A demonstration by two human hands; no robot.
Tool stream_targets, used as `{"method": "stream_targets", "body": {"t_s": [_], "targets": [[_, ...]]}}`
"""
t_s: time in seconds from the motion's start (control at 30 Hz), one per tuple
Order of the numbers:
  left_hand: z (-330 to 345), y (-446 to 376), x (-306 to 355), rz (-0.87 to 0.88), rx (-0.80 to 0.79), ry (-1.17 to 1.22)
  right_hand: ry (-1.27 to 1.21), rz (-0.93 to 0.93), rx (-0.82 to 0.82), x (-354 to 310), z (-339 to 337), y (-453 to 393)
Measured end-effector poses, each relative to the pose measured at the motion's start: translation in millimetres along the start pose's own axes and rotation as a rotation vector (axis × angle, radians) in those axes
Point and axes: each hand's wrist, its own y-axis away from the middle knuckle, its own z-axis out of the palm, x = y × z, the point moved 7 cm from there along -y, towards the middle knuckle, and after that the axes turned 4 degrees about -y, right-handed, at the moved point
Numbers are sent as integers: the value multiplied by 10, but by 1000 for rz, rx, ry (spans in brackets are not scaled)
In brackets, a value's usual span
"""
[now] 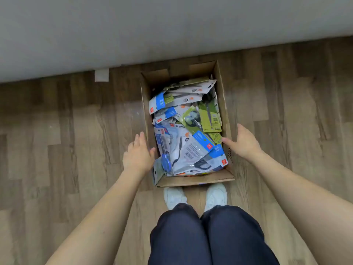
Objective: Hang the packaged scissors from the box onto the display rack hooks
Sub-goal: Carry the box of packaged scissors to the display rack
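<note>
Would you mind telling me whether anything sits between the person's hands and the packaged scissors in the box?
Nothing visible does. The cardboard box is open-topped, the packaged scissors lie heaped and exposed, and the left hand and right hand are open at its two side walls. The display rack is out of view.

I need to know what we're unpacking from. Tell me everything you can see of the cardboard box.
The cardboard box is plain brown corrugated card, rectangular, standing open-topped on the wood-look floor near a grey wall base. Its flaps are folded open. It is filled with a loose heap of packaged scissors. The left hand is open at its left wall, the right hand open at its right wall. White shoes stand just short of its near flap.
</note>
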Motion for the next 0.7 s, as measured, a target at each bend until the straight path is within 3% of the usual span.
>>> {"method": "stream_targets", "body": {"t_s": [0.23, 0.43, 0.57, 0.7], "targets": [[570, -626, -16, -103, 40, 132, -29, 8, 6, 233, 185, -651], [697, -731, -72, -199, 241, 405, -177, -49, -71, 270, 311, -681], [743, -756, -146, -247, 319, 651, -359, -35, -11, 252, 364, -677], [797, -745, -170, -312, 360, 743, -574, -27, 115, 321, 404, -655]]}}
